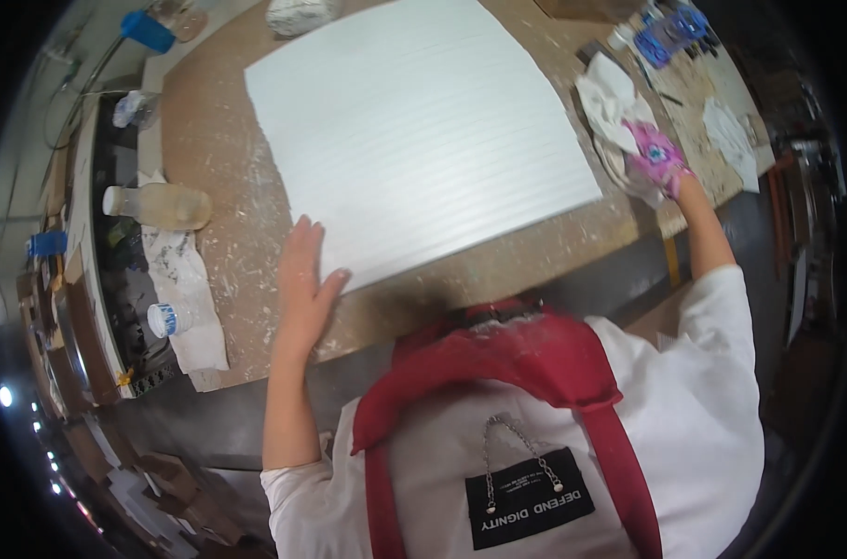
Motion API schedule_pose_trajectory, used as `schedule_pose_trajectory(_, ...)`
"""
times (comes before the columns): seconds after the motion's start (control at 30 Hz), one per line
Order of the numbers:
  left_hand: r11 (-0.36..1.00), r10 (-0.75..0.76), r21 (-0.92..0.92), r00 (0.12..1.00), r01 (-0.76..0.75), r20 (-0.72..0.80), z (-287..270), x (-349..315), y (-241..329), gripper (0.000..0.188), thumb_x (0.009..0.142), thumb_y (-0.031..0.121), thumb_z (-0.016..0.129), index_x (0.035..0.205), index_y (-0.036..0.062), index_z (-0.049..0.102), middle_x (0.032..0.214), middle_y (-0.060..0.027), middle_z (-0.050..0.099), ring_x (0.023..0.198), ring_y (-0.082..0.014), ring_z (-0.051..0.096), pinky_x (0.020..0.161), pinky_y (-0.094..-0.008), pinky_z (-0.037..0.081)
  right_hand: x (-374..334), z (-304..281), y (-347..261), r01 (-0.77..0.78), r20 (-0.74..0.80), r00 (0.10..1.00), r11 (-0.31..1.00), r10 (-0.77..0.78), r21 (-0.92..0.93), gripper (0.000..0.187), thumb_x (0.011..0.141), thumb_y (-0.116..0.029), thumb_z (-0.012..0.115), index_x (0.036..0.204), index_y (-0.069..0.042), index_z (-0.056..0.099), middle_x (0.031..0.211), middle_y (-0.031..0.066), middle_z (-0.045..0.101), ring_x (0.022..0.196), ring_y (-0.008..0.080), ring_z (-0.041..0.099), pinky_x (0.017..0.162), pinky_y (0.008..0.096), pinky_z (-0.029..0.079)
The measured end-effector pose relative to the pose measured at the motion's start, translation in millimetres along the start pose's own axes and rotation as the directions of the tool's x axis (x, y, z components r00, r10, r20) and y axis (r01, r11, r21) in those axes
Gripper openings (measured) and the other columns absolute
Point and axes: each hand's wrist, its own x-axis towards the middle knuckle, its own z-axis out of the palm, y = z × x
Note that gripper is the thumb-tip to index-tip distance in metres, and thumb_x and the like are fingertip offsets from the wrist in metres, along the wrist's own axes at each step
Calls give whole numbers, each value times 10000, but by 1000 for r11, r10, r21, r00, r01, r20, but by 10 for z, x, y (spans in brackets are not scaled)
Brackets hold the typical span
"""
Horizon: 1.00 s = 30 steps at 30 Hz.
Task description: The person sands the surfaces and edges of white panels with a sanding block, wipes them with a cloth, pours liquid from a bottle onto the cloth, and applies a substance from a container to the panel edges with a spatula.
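Note:
A large white board with faint parallel lines (423, 130) lies flat on the brown worktable. My left hand (304, 284) is bare and rests at the board's near left corner, fingers stretched and thumb spread, touching its edge. At the board's right, my right hand (661, 160) wears a pink glove with a blue and white patch on its back. Its fingers close on a crumpled white cloth (610, 98), which lies beside the board's right edge; the fingertips are partly hidden in the folds.
On the left stand a bottle of yellowish liquid (167, 206) and a small white-and-blue container (164, 320) on a stained cloth (183, 270). A wrapped white bundle (300, 15) sits at the far edge. Far right are a blue bottle (670, 35) and another white cloth (729, 140).

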Motion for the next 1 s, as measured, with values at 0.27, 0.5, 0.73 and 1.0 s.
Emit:
schedule_pose_trajectory(0.27,1000,5,20,941,2,-338,-380,1008,-689,558,879,169,640,1370,-26,462,1424,-239,460,1328,-396,424,1126,-422,318,1085,-890,-1126,414,-547,781,905,-301,93,581,955,-383,505,1444,-91,392,1447,184,447,1349,327,417,1115,420,345)
schedule_pose_trajectory(0.5,981,130,190,868,-42,-479,-532,2866,-576,723,873,343,673,1445,15,375,1493,-233,363,1375,-417,338,1125,-477,306,2565,-881,-1826,314,-539,811,947,-229,71,640,964,-438,464,1500,-122,313,1532,166,329,1428,330,290,1166,443,231)
schedule_pose_trajectory(0.73,976,-201,-21,859,216,-470,-39,4228,-555,1009,700,506,794,1492,108,312,1496,-378,140,1386,-499,244,1124,-506,283,3125,-800,-2260,258,-499,849,961,-175,103,623,981,-502,396,1488,-142,358,1549,125,320,1454,321,237,1182,487,148)
schedule_pose_trajectory(1.0,992,-63,68,899,102,-433,-170,4677,-792,950,703,563,767,1452,130,374,1416,-311,288,1260,-483,403,1057,-497,374,3116,-764,-2233,266,-537,828,956,-160,126,580,963,-449,472,1429,-108,421,1430,156,434,1381,347,334,1147,482,232)
